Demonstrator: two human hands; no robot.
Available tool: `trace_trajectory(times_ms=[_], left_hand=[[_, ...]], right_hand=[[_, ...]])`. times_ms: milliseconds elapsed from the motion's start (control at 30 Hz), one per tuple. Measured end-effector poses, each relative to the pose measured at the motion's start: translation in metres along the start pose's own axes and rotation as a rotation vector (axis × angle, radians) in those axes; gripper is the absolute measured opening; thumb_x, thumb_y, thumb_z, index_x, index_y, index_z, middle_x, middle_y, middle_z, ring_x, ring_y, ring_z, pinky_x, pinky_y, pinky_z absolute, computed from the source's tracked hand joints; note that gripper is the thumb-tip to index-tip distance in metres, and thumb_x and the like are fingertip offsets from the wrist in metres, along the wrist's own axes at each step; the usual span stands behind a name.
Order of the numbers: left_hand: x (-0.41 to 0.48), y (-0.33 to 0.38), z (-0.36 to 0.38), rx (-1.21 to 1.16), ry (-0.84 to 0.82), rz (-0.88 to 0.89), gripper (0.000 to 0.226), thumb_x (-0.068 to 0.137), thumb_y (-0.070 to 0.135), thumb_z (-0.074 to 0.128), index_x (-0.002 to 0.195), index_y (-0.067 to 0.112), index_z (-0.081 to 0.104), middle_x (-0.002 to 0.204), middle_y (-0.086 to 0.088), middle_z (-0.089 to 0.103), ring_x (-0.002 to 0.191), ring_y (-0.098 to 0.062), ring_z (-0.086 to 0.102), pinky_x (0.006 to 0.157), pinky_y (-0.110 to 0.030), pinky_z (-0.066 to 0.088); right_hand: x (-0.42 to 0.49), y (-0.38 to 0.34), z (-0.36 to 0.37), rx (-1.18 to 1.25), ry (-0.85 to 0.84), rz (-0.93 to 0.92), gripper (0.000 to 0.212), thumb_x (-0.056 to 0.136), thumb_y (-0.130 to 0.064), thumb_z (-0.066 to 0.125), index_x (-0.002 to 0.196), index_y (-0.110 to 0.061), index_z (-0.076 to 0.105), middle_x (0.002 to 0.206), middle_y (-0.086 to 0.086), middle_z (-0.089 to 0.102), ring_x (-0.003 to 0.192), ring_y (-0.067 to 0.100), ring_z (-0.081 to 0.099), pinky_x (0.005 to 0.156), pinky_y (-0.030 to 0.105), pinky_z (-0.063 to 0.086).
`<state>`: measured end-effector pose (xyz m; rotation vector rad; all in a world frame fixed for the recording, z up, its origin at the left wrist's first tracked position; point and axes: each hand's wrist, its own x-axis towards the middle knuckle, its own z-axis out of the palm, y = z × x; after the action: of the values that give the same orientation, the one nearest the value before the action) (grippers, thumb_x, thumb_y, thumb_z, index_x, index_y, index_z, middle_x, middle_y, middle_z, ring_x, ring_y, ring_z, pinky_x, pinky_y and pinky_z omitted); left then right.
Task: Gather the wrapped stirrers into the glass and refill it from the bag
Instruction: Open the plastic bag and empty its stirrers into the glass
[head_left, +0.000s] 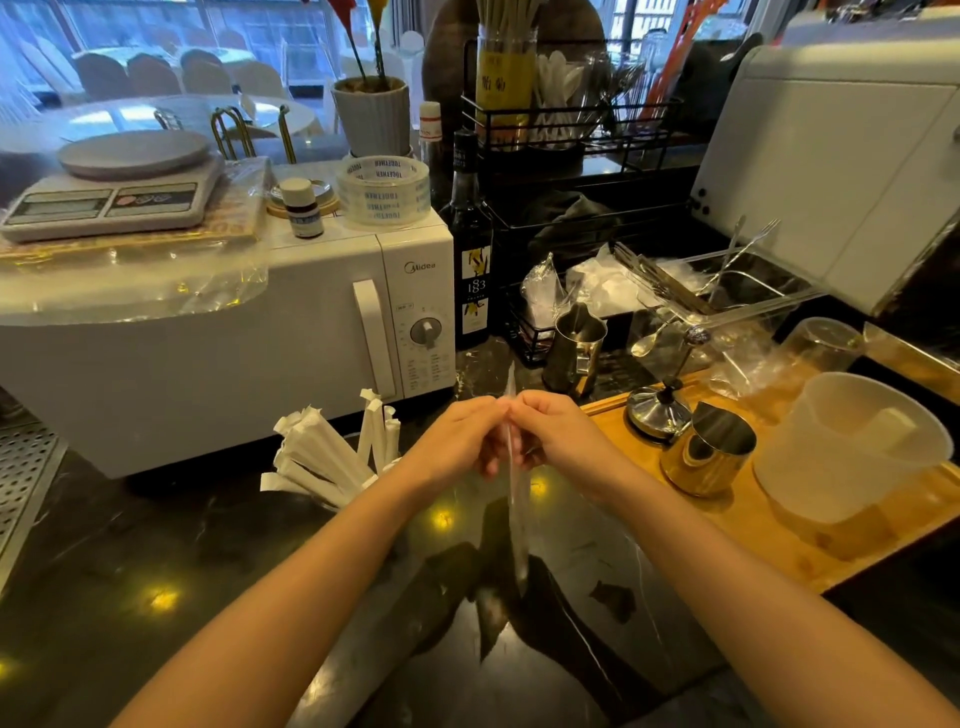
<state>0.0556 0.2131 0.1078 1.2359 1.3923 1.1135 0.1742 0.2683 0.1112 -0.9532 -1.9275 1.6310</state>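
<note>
White paper-wrapped stirrers (332, 457) already fan from the glass; left hand (457, 441) and right hand (561, 436) pinch the clear plastic bag (517, 519) closed-fingered; refilling remains.

White-wrapped stirrers (332, 457), white microwave (260, 332), black veined counter (156, 545).

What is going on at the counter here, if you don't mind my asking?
A person is working at a dark counter in front of a white microwave. Both hands, the left hand and the right hand, are brought together, pinching a thin clear plastic bag that hangs down between them. Just to the left, a bunch of paper-wrapped stirrers already stands fanned out; the glass holding them is mostly hidden behind the left arm. Whether the bag holds anything cannot be told.
</note>
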Motion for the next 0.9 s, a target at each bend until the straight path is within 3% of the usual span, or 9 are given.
trace_trajectory(times_ms=[233,433,633,767,900], left_hand=[[0.000,-0.002,0.001,0.032,0.031,0.006,0.039,0.094,0.024,0.034,0.059,0.015,0.048,0.060,-0.006,0.047,0.048,-0.011,0.042,0.051,-0.021,0.037],[-0.003,-0.003,0.004,-0.033,0.044,0.027,0.039,0.094,0.023,0.035,0.059,0.017,0.051,0.061,-0.007,0.052,0.061,-0.025,0.049,0.067,-0.034,0.045],[-0.005,0.000,0.009,-0.065,0.039,0.033,0.030,0.093,0.021,0.038,0.070,0.013,0.055,0.073,-0.014,0.060,0.078,-0.035,0.057,0.086,-0.051,0.049],[-0.003,-0.003,0.012,-0.081,0.047,0.037,0.028,0.093,0.019,0.039,0.072,0.011,0.056,0.074,-0.015,0.060,0.076,-0.032,0.059,0.085,-0.050,0.050],[-0.002,-0.007,0.015,-0.105,0.058,0.050,0.029,0.093,0.018,0.039,0.071,0.010,0.056,0.071,-0.011,0.060,0.070,-0.024,0.059,0.078,-0.040,0.052]], right_hand=[[-0.004,-0.001,0.000,-0.012,-0.030,-0.014,0.033,0.094,-0.017,0.040,0.064,-0.018,0.053,0.061,0.001,0.057,0.057,0.014,0.054,0.058,0.023,0.045],[-0.008,0.003,-0.003,0.101,-0.047,-0.002,0.032,0.095,-0.016,0.037,0.067,-0.015,0.054,0.062,0.000,0.062,0.053,0.004,0.062,0.052,0.014,0.047],[-0.007,0.013,-0.004,0.166,-0.015,0.007,0.030,0.094,-0.017,0.037,0.068,-0.015,0.053,0.066,0.006,0.055,0.066,0.021,0.054,0.079,0.041,0.045],[-0.008,0.016,-0.005,0.183,-0.004,-0.005,0.031,0.095,-0.016,0.036,0.068,-0.013,0.052,0.065,0.006,0.052,0.065,0.019,0.050,0.073,0.033,0.044],[-0.009,0.018,-0.006,0.230,-0.026,-0.009,0.032,0.095,-0.014,0.035,0.068,-0.012,0.053,0.064,0.004,0.053,0.059,0.013,0.052,0.065,0.025,0.045]])
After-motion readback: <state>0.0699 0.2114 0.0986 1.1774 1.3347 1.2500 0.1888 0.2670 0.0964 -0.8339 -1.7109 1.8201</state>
